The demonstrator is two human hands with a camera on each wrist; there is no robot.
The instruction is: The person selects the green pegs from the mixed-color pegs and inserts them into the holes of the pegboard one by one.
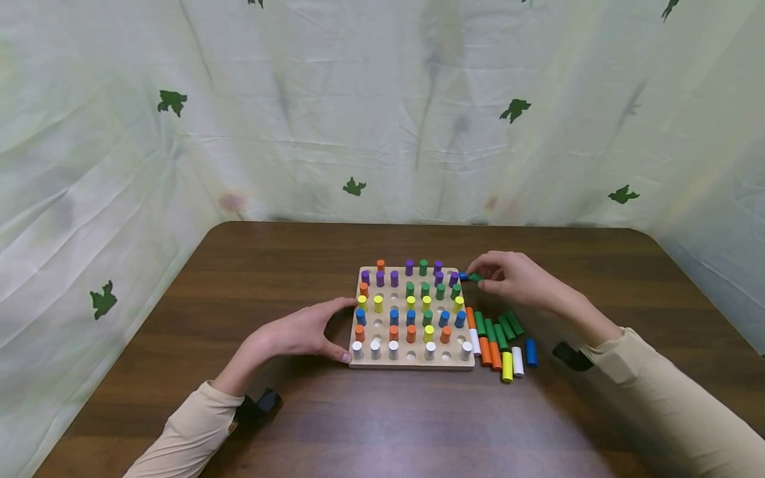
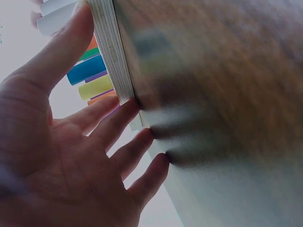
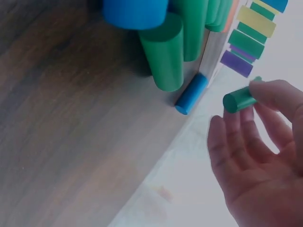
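Note:
A light wooden pegboard (image 1: 382,363) stands on the table with rows of white, orange, blue, yellow, green and purple pegs upright in it; some holes are bare. My left hand (image 1: 293,334) rests at its left side, thumb by the front corner. In the left wrist view the thumb touches the board's edge (image 2: 111,52) and the other fingers are spread, tips at the table. Beyond the board's right side, my right hand (image 1: 518,279) pinches a green peg (image 3: 238,100) between thumb and fingers. A blue peg (image 3: 191,94) lies on the table beside the board, close to that hand.
To the right of the board lie several loose pegs: green ones (image 1: 499,336), orange ones (image 1: 495,356), white ones (image 1: 518,362), a yellow one (image 1: 507,367) and a blue one (image 1: 531,353). A pale cloth (image 1: 382,133) with green leaf shapes hangs behind the brown table (image 1: 287,252).

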